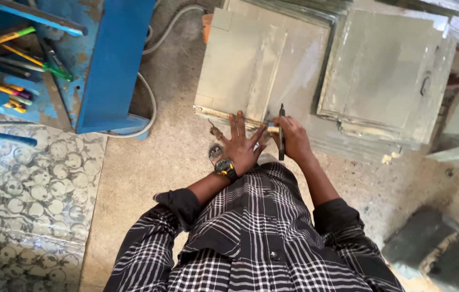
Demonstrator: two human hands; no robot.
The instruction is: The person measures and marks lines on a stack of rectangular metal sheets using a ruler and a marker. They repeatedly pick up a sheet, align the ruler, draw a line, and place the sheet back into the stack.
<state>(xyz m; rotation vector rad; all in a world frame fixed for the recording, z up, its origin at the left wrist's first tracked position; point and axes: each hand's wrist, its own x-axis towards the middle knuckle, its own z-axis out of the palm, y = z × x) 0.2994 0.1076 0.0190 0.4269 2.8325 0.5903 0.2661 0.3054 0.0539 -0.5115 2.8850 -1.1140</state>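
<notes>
Dusty concrete floor [148, 162] lies under us, patterned metal sheet [24, 189] on our left. Nearest to us, our left hand [240, 143], a watch [225, 166] on its wrist, lies flat with fingers spread, pressing a wooden straightedge [224, 114] onto the near edge of a grey panel [240, 65]. Just beside it, our right hand [293, 138] is closed around a dark marking tool [281, 132], its tip up against the straightedge on the panel. If the spread palm eases off, we judge the straightedge could slide on the dusty surface and the line would wander. The tool might also skid toward our fingertips. Farther off, more grey panels [386, 70] lie stacked, and a blue rack [99, 59] holds screwdrivers [29, 59].
</notes>
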